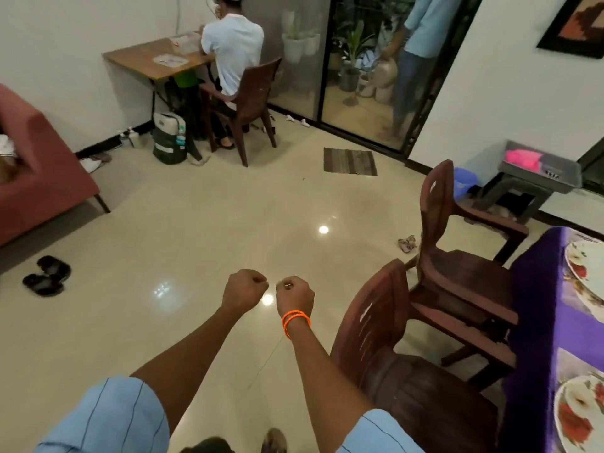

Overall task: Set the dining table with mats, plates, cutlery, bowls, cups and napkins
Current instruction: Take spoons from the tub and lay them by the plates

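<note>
- both fists, left hand (244, 288) and right hand (294, 294), are curling closed, gripping nothing, out over the floor
- counter (529, 322) is showing two plates (585, 266) on mats, so looks partly set; cups and napkins aren't showing here

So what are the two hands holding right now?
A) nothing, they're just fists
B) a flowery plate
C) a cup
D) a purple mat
A: the left hand and the right hand with the orange wristbands are curled into empty fists over the shiny cream floor, away from the purple-clothed dining table.
</note>
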